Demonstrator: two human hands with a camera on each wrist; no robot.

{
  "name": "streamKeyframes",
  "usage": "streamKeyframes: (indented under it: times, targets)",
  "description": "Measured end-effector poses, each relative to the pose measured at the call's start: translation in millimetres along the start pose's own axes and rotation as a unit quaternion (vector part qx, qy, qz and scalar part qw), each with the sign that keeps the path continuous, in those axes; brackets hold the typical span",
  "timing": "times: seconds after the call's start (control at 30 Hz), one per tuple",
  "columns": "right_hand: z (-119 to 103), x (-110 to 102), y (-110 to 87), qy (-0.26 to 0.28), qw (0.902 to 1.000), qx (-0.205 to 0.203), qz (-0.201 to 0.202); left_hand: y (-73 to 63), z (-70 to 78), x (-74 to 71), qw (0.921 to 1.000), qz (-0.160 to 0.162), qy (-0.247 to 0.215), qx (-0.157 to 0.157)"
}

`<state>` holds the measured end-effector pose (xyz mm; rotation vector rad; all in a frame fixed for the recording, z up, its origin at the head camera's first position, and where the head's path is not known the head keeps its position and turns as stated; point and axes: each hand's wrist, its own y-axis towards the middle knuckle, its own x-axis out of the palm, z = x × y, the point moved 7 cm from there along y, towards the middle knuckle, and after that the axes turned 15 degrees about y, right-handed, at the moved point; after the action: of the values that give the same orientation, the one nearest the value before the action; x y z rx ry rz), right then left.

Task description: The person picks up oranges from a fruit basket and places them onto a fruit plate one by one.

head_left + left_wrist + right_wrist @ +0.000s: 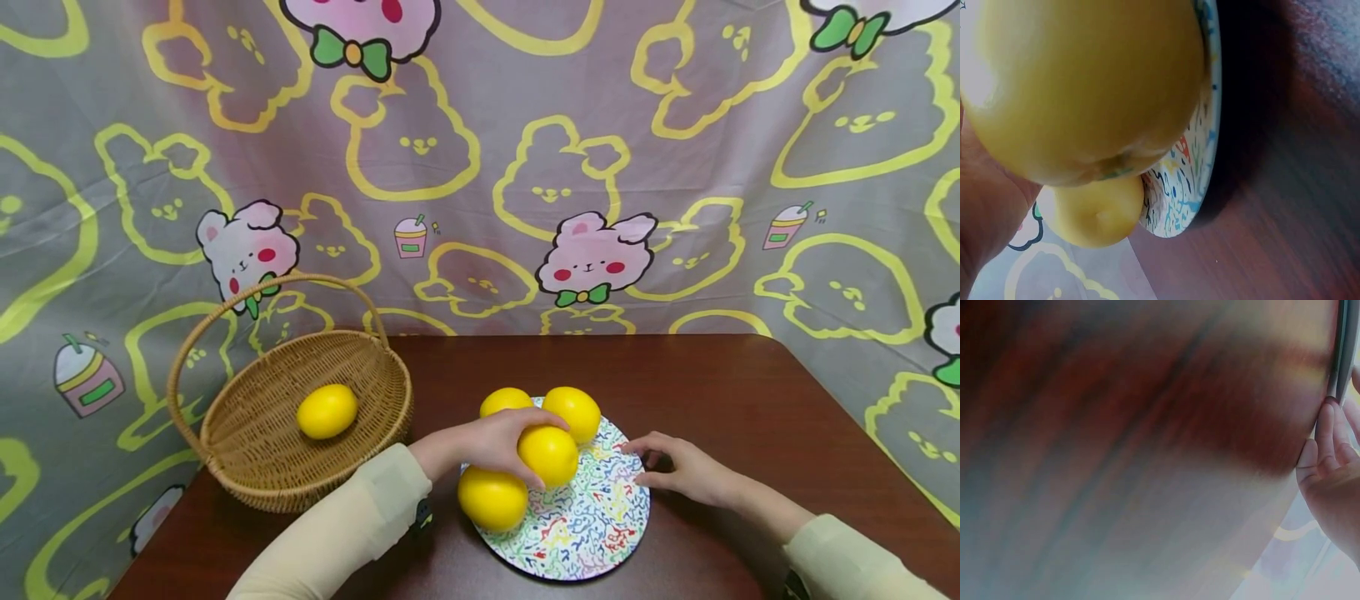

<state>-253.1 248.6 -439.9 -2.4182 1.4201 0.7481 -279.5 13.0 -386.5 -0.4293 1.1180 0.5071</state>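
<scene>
My left hand grips a yellow lemon over the plate, thumb and fingers spread around its sides. Beneath it lies a round plate with a multicoloured squiggle pattern. Three more lemons are on the plate: one at the front left, another at the back left partly behind my left hand, and a third at the back. Two lemons fill much of the left wrist view, a large one in front. My right hand rests by the plate's right rim, fingertips at the edge, fingers loosely bent.
Left of the plate stands a wicker basket with a tall arched handle and one lemon inside. Everything stands on a dark brown wooden table. A patterned cloth hangs behind and at both sides.
</scene>
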Motion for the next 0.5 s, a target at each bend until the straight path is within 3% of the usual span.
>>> streamKeyframes:
  times: [0.5]
  targets:
    - [0.2, 0.6, 0.1, 0.007, 1.0, 0.006, -0.001, 2.4, -1.1, 9.3, 0.9999, -0.013, -0.005, -0.006]
